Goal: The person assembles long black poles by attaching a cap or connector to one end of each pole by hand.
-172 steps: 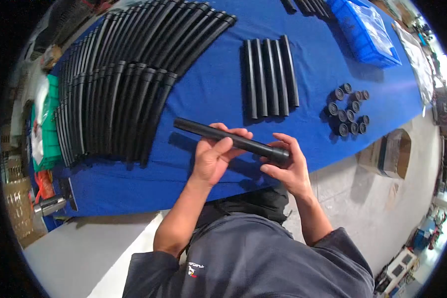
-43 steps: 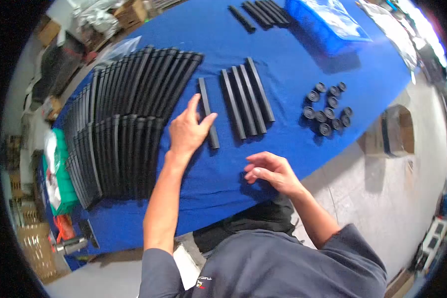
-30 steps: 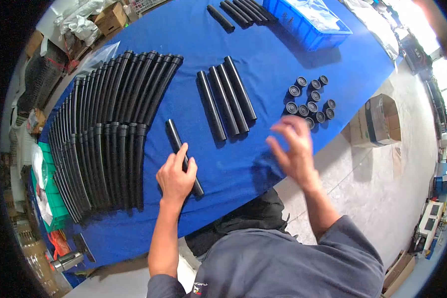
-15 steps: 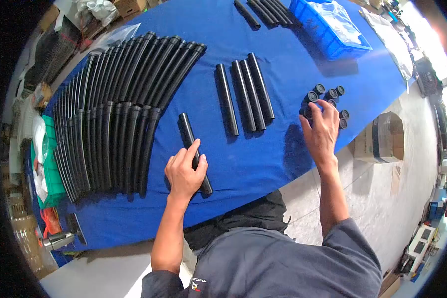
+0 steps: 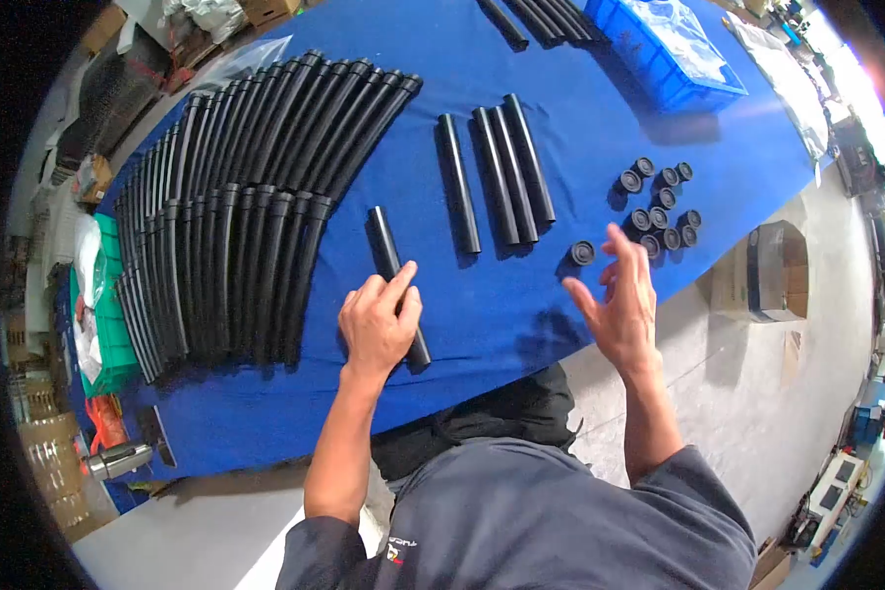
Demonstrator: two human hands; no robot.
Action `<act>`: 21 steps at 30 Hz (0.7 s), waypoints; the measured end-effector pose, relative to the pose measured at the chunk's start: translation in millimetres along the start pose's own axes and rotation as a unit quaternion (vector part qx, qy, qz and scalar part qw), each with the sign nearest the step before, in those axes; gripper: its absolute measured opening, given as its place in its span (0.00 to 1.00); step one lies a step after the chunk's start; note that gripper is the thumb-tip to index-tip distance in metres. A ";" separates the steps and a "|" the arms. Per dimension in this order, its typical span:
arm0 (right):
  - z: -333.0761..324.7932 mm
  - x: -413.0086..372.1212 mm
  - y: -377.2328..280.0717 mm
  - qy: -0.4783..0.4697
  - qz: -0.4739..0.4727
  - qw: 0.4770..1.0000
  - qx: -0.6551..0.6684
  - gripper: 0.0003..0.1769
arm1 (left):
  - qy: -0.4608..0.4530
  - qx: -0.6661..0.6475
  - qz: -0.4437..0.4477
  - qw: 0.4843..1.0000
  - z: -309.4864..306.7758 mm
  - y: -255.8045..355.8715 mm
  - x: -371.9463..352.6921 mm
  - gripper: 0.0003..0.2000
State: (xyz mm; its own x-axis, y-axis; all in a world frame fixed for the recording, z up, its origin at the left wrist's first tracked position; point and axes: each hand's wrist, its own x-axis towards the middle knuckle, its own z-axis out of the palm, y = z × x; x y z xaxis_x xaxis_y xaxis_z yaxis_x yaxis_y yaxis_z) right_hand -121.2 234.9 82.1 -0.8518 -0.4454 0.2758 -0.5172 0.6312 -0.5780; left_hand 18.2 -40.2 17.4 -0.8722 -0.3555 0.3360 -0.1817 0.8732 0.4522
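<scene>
My left hand point(image 5: 379, 320) lies over the near end of a short black tube point(image 5: 387, 251), fingers wrapped on it, and the tube rests on the blue table point(image 5: 482, 305). My right hand point(image 5: 619, 305) hovers at the table's near edge with fingers spread and nothing in it. A single black round cap point(image 5: 582, 253) lies on the cloth just beyond its fingertips. Several more caps point(image 5: 659, 206) sit in a cluster to the right. Three short tubes point(image 5: 516, 167) lie side by side further back, with one more tube point(image 5: 457, 182) just left of them.
Two rows of long curved black tubes point(image 5: 256, 187) fill the table's left half. A blue bin point(image 5: 674, 54) stands at the back right, with more tubes point(image 5: 541, 15) beside it. A green crate point(image 5: 103, 305) sits far left, and a cardboard box point(image 5: 772, 270) is on the floor.
My right hand has drawn back from the cap cluster toward the table edge. One cap now lies apart from the cluster, left of it. My left hand stays on the tube.
</scene>
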 end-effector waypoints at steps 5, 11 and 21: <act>57.7 -29.6 -12.7 -0.195 -0.014 0.945 0.263 0.27 | 0.016 0.002 0.000 1.000 -1.7 -0.6 3.3 0.10; 83.3 -33.5 -37.5 -0.271 -0.091 0.898 0.334 0.29 | -0.033 -0.130 -0.121 0.984 -29.9 25.7 -8.5 0.14; 83.7 -36.3 -18.1 -0.291 0.047 0.822 0.487 0.27 | -0.094 -0.052 0.080 0.991 -53.6 38.6 -13.2 0.30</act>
State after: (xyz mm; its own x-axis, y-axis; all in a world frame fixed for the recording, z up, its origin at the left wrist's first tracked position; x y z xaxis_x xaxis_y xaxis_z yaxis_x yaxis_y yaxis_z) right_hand -73.9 186.4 18.2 -0.5544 -0.8304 -0.0559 0.1026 -0.0015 -0.9947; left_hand 47.0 -19.7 74.6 -0.9571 -0.1389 0.2542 0.0040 0.8711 0.4911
